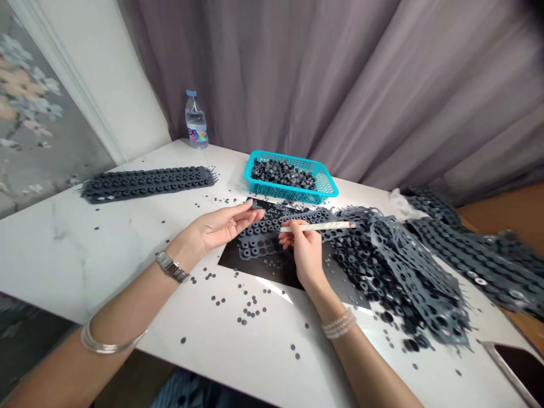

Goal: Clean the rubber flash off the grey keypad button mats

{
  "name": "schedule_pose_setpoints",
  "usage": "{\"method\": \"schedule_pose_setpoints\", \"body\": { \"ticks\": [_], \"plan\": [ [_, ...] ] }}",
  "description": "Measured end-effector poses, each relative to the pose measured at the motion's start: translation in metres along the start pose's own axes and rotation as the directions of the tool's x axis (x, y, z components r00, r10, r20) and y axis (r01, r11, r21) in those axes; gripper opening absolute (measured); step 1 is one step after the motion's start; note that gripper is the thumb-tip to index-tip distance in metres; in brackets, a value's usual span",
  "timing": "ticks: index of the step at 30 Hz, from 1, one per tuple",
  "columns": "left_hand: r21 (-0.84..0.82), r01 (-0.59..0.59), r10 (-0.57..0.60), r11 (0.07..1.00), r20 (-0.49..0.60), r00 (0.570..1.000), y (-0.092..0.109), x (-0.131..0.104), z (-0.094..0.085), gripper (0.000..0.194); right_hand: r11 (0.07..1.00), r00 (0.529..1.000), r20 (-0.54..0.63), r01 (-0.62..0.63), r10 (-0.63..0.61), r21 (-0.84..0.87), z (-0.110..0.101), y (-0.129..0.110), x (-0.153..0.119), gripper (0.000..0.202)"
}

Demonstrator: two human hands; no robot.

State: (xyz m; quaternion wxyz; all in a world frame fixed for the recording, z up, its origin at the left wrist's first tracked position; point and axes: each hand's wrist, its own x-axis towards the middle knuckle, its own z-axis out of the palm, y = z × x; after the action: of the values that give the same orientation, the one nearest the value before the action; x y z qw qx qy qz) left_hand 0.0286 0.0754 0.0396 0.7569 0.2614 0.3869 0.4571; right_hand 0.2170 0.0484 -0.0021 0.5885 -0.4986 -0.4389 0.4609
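Note:
My right hand [302, 246] grips a white pencil-like stick [327, 225] with a reddish tip, held level just above a dark rubber strip [266, 246]. Ring-shaped pieces stand along part of that strip, while a stretch of its front row shows bare round holes. My left hand [227, 225] hovers at the strip's left end, palm turned up and fingers stretched out, with nothing visible in it. Beneath the strip lies a black sheet [238, 263] with small dark discs on it. Just right of my right hand is a heap of black rubber rings [361, 263].
A turquoise basket [327, 178] of black parts stands at the back. Stacked strips [148, 184] lie at left, perforated sheets [419, 272] and more strips [488, 260] at right. A water bottle [196, 122] stands in the rear corner, a phone [516, 368] at front right.

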Motion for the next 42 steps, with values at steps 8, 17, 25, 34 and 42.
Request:
{"method": "schedule_pose_setpoints", "body": {
  "ticks": [8,17,25,34,42],
  "plan": [
    [-0.022,-0.023,0.025,0.999,0.100,0.995,0.008,-0.004,-0.003,0.017,0.980,0.981,0.184,0.093,-0.060,-0.177,-0.003,0.001,-0.012,0.032],
    [0.316,-0.138,0.131,0.939,0.045,0.990,0.007,-0.003,-0.004,0.023,0.889,0.920,0.382,0.245,-0.087,-0.387,-0.003,0.001,-0.019,0.032],
    [0.932,-0.360,0.231,-0.043,0.360,0.904,-0.012,-0.031,0.015,0.013,0.847,0.896,0.425,0.320,-0.126,-0.424,-0.002,0.000,-0.020,0.036],
    [0.919,-0.372,0.237,-0.127,0.392,0.889,-0.027,-0.027,0.004,0.014,0.830,0.891,0.431,0.345,-0.142,-0.439,0.000,-0.003,-0.021,0.037],
    [0.924,-0.347,0.208,-0.164,0.376,0.903,-0.029,-0.026,0.004,0.015,0.769,0.872,0.453,0.414,-0.183,-0.487,0.002,-0.003,-0.023,0.035]
  ]
}}
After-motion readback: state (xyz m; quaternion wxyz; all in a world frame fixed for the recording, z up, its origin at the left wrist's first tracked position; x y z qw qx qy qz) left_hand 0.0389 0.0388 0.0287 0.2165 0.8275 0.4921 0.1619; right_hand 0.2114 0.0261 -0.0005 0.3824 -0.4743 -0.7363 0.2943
